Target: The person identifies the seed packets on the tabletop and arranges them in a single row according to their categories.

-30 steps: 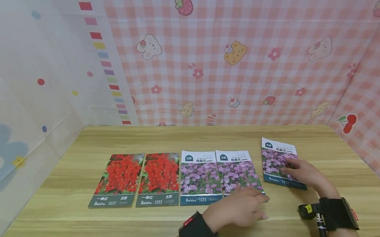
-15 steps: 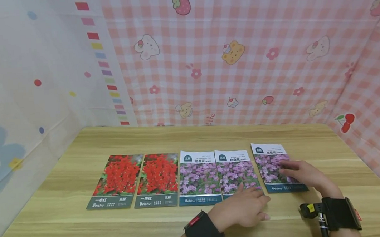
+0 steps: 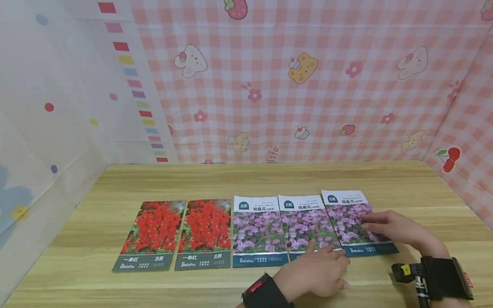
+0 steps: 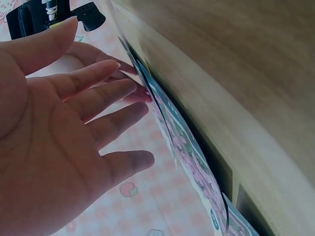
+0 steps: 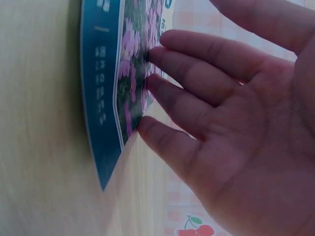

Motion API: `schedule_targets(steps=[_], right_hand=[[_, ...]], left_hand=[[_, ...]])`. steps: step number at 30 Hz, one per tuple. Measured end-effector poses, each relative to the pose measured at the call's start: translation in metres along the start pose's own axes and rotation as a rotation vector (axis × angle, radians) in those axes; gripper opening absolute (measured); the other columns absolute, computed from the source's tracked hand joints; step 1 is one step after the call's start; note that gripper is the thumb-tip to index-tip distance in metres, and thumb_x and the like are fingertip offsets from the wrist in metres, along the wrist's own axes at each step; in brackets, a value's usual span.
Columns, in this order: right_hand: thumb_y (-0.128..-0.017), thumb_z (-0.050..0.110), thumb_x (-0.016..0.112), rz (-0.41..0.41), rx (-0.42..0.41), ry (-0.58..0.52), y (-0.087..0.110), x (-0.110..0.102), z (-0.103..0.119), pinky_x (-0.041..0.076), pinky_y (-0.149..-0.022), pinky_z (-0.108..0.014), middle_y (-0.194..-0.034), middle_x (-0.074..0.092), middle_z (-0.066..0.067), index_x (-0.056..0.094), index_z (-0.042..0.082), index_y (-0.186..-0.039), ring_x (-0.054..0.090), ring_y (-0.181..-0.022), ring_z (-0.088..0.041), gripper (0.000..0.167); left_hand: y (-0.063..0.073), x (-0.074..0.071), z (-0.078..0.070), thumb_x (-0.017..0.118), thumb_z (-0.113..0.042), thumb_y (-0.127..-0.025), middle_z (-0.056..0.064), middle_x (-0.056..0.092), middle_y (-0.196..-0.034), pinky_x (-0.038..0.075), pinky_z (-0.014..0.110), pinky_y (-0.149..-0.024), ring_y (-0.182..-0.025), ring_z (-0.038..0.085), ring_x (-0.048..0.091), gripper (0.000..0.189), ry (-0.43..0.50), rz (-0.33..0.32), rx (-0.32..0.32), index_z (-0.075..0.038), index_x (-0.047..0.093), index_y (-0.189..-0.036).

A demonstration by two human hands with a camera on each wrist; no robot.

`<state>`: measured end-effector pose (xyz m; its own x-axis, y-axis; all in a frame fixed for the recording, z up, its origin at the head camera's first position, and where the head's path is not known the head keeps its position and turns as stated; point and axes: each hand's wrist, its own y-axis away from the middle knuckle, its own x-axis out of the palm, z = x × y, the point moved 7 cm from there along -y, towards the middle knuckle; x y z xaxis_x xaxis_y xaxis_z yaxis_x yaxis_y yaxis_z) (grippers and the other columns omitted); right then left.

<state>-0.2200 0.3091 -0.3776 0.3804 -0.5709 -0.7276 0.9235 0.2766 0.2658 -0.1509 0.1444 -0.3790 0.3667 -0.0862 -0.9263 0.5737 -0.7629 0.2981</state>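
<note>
Five is avoided here: several flower seed packets lie face up in a row on the wooden table. My right hand (image 3: 394,227) rests its nearly straight fingertips on the rightmost purple-flower seed packet (image 3: 346,214); the right wrist view shows those fingers (image 5: 187,69) touching its printed face. Over the lower edge of the neighbouring purple-flower packet (image 3: 308,220) lies my left hand (image 3: 319,269), its fingers spread and straight, gripping nothing. A third purple-flower packet (image 3: 258,228) lies left of it. Two red-flower seed packets (image 3: 154,228) form the left end.
The wooden table (image 3: 195,296) meets a pink checked cloth (image 3: 242,79) at the back. A white patterned cloth (image 3: 25,91) hangs on the left side. Each wrist wears a black strap (image 3: 266,299).
The rightmost purple-flower packet has slid left under my right hand and turned straighter, closing the gap to its neighbour. My left hand has stayed almost in place.
</note>
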Motion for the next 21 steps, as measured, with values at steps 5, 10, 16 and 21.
schedule_targets(steps=[5, 10, 16, 21], right_hand=[[-0.093, 0.030, 0.052, 0.024, 0.015, -0.038, -0.001, 0.000, -0.005, 0.040, -0.088, -0.054, -0.127, 0.044, -0.032, 0.047, -0.011, -0.126, 0.035, -0.120, -0.049, 0.053], [-0.093, 0.029, 0.052, 0.042, -0.001, -0.045, -0.001, 0.000, -0.004, 0.039, -0.089, -0.054, -0.127, 0.045, -0.031, 0.050, -0.010, -0.124, 0.036, -0.120, -0.049, 0.050], [-0.093, 0.027, 0.053, 0.044, -0.015, -0.040, -0.001, 0.000, -0.002, 0.037, -0.090, -0.056, -0.128, 0.044, -0.031, 0.051, -0.009, -0.124, 0.035, -0.120, -0.049, 0.048], [-0.093, 0.027, 0.052, 0.034, -0.023, -0.011, 0.001, -0.002, 0.002, 0.040, -0.088, -0.054, -0.126, 0.045, -0.031, 0.049, -0.010, -0.124, 0.038, -0.118, -0.049, 0.049]], left_hand=[[-0.001, 0.003, 0.001, 0.045, -0.046, -0.091, -0.015, 0.024, -0.146, 0.014, 0.043, -0.109, -0.134, 0.007, 0.019, 0.052, -0.005, 0.032, -0.001, -0.031, 0.034, -0.140], [-0.002, 0.004, 0.002, 0.045, -0.046, -0.091, -0.015, 0.024, -0.146, 0.015, 0.042, -0.108, -0.134, 0.007, 0.019, 0.052, -0.004, 0.040, -0.001, -0.031, 0.034, -0.139], [-0.001, 0.002, 0.003, 0.046, -0.046, -0.091, -0.014, 0.025, -0.145, 0.016, 0.043, -0.108, -0.134, 0.007, 0.020, 0.052, 0.000, 0.025, -0.003, -0.031, 0.034, -0.140], [0.012, -0.010, 0.016, 0.045, -0.044, -0.093, -0.009, 0.028, -0.145, 0.016, 0.045, -0.108, -0.134, 0.011, 0.021, 0.052, 0.004, -0.074, 0.013, -0.027, 0.034, -0.141]])
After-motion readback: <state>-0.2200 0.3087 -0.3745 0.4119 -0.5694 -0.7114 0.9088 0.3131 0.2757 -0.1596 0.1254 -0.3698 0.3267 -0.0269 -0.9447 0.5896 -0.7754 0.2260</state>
